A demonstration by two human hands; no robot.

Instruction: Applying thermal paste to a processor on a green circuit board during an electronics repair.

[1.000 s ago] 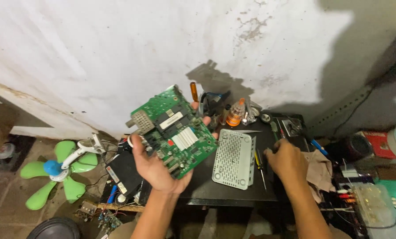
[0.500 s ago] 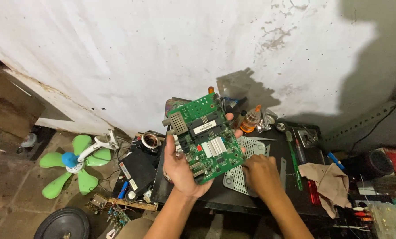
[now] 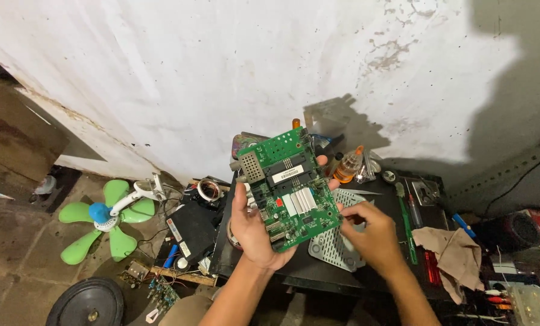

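L hand holds green circuit board | R hand touching its edge

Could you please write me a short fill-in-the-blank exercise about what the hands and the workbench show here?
1. The left hand holds up a circuit board whose colour is ____.
2. The right hand touches the board's ____ edge, as seen in the head view.
3. Under the board, on the black table, lies a white perforated cover; on the floor to the left lies a fan with ____ blades.

Missing words: green; right; green
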